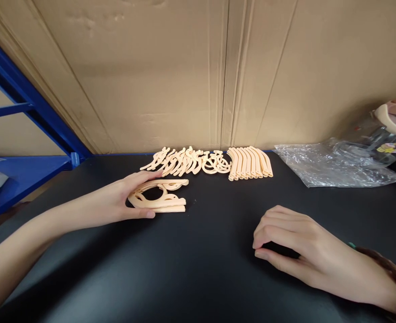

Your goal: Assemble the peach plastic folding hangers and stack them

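Observation:
My left hand (130, 193) is wrapped around a small stack of cream plastic folding hangers (160, 204). Its thumb presses the near side and its fingers lie along the far side, over the black table (191, 264). The stack has a round opening and long arms pointing right. My right hand (292, 242) rests on the table at the right, fingers curled and thumb tip close to the index finger, with nothing visible in it. Beyond my left hand lie loose curved cream pieces (180, 161), ring-shaped hook pieces (214, 162) and a neat row of cream hanger arms (250, 163).
A crumpled clear plastic bag (332, 166) lies at the back right, beside a transparent container with a pale handle (386, 121). Cardboard (157, 80) stands upright behind the table. A blue metal frame (32, 98) rises on the left.

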The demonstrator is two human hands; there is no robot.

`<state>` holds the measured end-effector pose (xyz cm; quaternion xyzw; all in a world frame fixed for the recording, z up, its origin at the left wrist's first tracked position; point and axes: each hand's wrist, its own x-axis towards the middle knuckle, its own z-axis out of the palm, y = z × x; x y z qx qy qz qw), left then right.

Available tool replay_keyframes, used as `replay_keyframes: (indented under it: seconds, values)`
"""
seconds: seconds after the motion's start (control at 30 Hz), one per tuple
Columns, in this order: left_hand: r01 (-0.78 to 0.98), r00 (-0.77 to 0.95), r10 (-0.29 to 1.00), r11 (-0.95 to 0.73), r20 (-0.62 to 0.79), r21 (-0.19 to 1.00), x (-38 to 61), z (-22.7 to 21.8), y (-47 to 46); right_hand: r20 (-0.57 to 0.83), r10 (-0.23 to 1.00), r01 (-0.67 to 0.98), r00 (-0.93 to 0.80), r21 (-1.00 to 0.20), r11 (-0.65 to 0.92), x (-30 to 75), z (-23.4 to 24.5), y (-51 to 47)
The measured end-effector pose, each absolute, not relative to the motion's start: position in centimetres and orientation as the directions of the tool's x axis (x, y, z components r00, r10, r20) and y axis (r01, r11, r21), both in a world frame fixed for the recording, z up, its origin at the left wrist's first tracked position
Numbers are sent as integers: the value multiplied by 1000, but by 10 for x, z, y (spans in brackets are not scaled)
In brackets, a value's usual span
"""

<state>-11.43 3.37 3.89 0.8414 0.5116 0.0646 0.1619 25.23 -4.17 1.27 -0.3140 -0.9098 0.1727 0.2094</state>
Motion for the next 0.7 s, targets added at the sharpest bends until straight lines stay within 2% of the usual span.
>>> replay_keyframes:
  seconds: [0.2,0.53,0.7]
  values:
    - [849,461,885,-416,-72,326,-118,35,38,268,636,494,-723,-443,748,252,15,-43]
    - [870,429,903,-409,-17,275,-111,30,38,263,633,494,-728,-439,750,251,14,-41]
    - [870,427,904,-398,-40,291,-113,32,38,262,625,490,-736,-431,758,250,15,-41]
